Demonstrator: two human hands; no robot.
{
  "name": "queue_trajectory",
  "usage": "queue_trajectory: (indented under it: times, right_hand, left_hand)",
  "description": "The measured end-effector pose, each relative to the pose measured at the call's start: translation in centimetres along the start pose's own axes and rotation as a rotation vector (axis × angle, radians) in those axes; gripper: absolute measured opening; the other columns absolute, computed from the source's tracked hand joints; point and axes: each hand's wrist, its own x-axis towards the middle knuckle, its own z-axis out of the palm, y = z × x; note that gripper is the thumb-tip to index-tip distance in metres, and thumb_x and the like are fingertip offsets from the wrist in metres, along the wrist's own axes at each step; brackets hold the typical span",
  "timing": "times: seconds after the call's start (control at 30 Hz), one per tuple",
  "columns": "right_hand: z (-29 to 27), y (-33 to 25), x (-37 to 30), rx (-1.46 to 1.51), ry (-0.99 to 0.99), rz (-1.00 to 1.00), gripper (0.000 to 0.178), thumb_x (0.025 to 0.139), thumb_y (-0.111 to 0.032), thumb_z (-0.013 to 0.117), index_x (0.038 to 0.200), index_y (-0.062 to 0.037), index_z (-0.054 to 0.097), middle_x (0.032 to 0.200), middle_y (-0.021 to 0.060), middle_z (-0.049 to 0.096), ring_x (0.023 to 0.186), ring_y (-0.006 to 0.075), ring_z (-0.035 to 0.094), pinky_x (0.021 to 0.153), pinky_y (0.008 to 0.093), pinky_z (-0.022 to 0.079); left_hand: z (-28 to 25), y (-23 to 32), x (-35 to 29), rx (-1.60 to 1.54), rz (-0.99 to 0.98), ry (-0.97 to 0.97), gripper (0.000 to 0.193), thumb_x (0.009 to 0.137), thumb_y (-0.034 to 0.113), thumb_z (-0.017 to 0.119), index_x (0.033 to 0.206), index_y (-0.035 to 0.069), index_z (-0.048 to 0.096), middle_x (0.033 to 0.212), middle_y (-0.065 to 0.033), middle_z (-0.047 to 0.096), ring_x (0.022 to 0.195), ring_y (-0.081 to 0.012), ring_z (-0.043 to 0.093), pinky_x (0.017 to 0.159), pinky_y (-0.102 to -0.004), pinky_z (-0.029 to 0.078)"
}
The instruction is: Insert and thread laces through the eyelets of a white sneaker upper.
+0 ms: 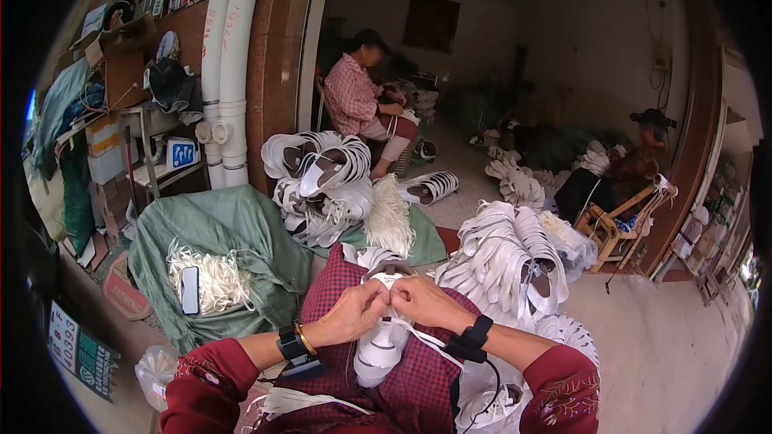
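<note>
A white shoe (378, 356) lies on my lap, over a red-and-dark checked cloth (330, 289). My left hand (358, 311) and my right hand (428, 302) meet over its upper part, knuckles almost touching. Both are closed in a pinch on the white shoelace (425, 337), whose gripped parts are mostly hidden by the fingers. From just below the fists the lace trails under my right wrist. More flat white laces (305, 403) lie across my lap, close to my body.
On the left, a green sheet (217, 217) bears a heap of white laces (221, 281) and a phone (190, 289). Stacked white shoe uppers (515, 265) stand ahead right, others (322, 185) ahead left. A seated person (354, 96) works in the doorway beyond. A wooden chair (627, 221) stands right.
</note>
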Motion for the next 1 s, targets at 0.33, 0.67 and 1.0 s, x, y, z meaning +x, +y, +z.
queue_trajectory:
  times: [0.33,0.67,1.0]
  right_hand:
    - [-0.8,-0.1,0.5,0.897,0.041,0.403,0.019,0.102,-0.023,0.058,0.097,-0.0065,0.066,0.079,-0.0034,0.059,0.057,0.0011,0.039,0.049,0.0173,0.03]
    - [-1.3,-0.8,-0.5,0.497,0.235,0.071,0.022,0.1,-0.019,0.064,0.1,0.0029,0.069,0.09,0.0026,0.059,0.074,0.0076,0.058,0.07,0.0228,0.048]
    - [-1.3,-1.5,-1.4,0.391,0.249,0.086,0.021,0.1,-0.018,0.063,0.105,0.0006,0.071,0.094,0.0066,0.061,0.086,0.0137,0.059,0.074,0.0293,0.048]
  left_hand:
    - [2.2,7.8,-4.7,-0.012,0.396,-0.156,0.01,0.093,0.007,0.061,0.099,0.001,0.055,0.075,-0.0151,0.058,0.065,-0.0316,0.062,0.061,-0.0402,0.049]
    - [-0.1,0.5,2.1,-0.405,-0.202,0.182,0.023,0.106,0.015,0.054,0.118,0.001,0.069,0.079,0.0012,0.062,0.065,-0.003,0.053,0.055,-0.0199,0.041]
    - [-0.9,1.8,1.7,-0.782,-0.475,-0.115,0.026,0.105,0.025,0.058,0.106,0.003,0.07,0.084,-0.0037,0.07,0.056,-0.0047,0.051,0.048,-0.0202,0.041]
